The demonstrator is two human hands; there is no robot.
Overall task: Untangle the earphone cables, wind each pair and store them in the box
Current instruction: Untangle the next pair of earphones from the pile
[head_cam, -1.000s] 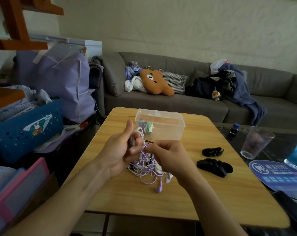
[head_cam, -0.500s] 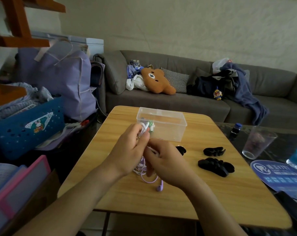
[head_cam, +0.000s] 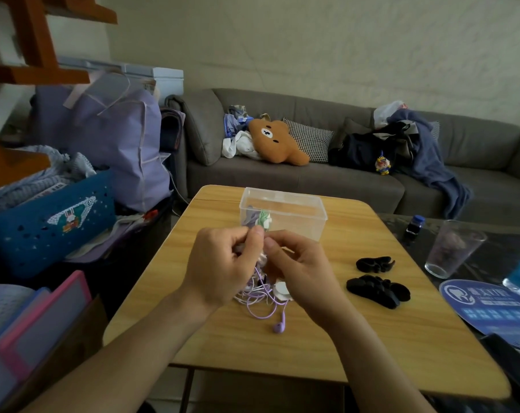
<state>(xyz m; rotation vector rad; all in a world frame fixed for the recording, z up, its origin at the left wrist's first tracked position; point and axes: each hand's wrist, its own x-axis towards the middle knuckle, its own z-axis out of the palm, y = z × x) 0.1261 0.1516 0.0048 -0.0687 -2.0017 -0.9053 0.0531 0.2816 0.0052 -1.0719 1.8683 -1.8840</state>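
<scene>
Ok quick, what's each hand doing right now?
Left hand: pinching the tangled earphone cables.
Right hand: pinching the same cables.

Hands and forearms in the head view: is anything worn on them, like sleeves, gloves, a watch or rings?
Nothing visible. The left hand and right hand are bare, with no gloves, and no rings or watch show. Both forearms are uncovered down to the frame's bottom edge, no sleeve in sight.

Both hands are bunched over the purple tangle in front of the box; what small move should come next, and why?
Probably draw the hands apart: left hand and right hand pinch cable together, while the purple earphone cables hang looped, one earbud on the table.
</scene>
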